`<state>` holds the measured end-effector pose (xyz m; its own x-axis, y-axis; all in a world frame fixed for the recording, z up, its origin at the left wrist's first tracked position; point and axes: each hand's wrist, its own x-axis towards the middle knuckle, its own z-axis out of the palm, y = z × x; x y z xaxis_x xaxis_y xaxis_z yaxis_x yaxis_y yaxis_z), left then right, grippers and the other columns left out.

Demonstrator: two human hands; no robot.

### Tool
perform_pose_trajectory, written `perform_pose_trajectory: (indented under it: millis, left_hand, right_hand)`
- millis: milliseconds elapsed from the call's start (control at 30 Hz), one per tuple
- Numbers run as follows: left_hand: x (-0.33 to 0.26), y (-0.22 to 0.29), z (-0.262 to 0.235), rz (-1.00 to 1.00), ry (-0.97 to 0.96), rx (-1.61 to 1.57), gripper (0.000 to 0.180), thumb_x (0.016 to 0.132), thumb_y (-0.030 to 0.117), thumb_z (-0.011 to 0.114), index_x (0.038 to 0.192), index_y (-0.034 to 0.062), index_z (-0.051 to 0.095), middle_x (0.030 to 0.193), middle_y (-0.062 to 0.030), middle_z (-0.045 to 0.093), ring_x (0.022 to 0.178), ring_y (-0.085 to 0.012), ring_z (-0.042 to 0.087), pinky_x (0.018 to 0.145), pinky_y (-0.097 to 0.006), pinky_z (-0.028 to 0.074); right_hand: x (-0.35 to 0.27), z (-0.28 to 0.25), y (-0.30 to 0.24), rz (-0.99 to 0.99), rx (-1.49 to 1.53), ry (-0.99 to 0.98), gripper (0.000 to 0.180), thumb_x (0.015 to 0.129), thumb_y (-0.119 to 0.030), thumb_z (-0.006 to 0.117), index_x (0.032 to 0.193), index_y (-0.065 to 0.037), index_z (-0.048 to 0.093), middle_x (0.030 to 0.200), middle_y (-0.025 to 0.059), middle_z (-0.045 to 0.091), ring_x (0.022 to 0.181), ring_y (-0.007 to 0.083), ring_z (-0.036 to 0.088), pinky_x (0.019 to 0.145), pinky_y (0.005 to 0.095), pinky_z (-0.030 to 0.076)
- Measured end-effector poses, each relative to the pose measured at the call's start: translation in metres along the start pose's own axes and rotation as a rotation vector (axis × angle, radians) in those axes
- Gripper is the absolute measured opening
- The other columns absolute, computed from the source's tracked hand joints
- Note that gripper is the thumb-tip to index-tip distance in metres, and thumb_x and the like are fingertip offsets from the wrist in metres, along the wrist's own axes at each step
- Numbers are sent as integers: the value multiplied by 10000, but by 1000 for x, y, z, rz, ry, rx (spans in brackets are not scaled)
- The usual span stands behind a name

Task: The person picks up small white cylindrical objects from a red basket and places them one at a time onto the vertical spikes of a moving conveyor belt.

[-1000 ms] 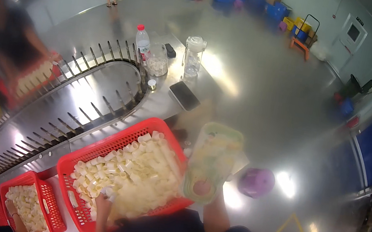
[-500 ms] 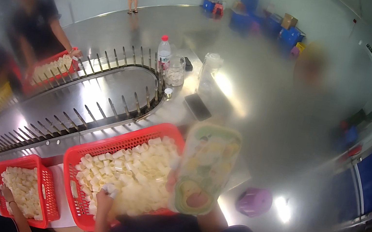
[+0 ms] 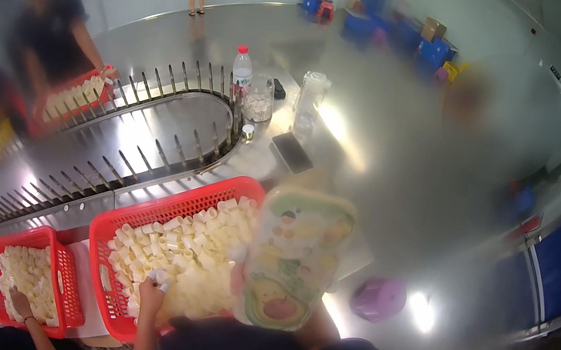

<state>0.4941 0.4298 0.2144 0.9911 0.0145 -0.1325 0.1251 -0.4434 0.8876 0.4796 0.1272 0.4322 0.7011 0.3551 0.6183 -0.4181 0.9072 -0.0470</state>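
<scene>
My left hand [image 3: 152,296] reaches into the near side of a large red basket [image 3: 97,285]. Its fingers look drawn together, with white on the fingertips; what they hold, if anything, I cannot make out. Short cream-coloured tube pieces [image 3: 173,239] fill this basket. A flat oblong thing with rounded corners and a printed fruit pattern [image 3: 301,252] stands up over the basket's right end. My right forearm [image 3: 320,328] runs up behind it, and my right hand is mostly covered; a bit of skin shows along its left edge, the grip hidden.
Upright metal pins [image 3: 121,162] line a curved track beyond the basket. A bottle [image 3: 242,68], a jar [image 3: 259,101], a clear jug [image 3: 310,98] and a dark phone [image 3: 292,152] stand or lie farther back. A co-worker's hand [image 3: 20,302] is in a smaller basket [image 3: 67,273] on the left.
The whole view has shifted slightly. My left hand stays among the tube pieces, and the patterned thing sits a little farther left. The co-worker's hand at left has moved deeper over its basket.
</scene>
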Motion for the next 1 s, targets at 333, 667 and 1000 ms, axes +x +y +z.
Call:
perform_pose_trajectory:
  millis: [333, 667, 1000]
  left_hand:
    - [3, 1, -1, -13, 6, 46, 292, 709, 51, 604, 995, 14, 563, 825, -65, 608, 735, -118, 560, 678, -247, 440]
    - [5, -4, 1, -7, 29, -3, 312, 719, 85, 624, 1022, 37, 567, 813, -49, 611, 722, -101, 555, 660, -237, 441]
    - [7, -1, 0, -86, 38, -66, 318, 723, 74, 619, 1031, 22, 557, 829, -49, 609, 740, -97, 555, 672, -237, 441]
  right_hand:
    - [2, -7, -2, 9, 69, -60, 1143, 476, -394, 804, 1296, 19, 124, 1180, 238, 322, 1095, 324, 378, 844, 493, 429]
    - [3, -20, -19, 72, 21, 291, 1014, 488, -442, 776, 1247, 7, 274, 1107, 217, 415, 992, 312, 442, 800, 411, 432]
    - [16, -37, -14, 13, -53, 165, 914, 547, -450, 731, 1232, -5, 321, 1127, 187, 439, 948, 283, 486, 800, 396, 438]
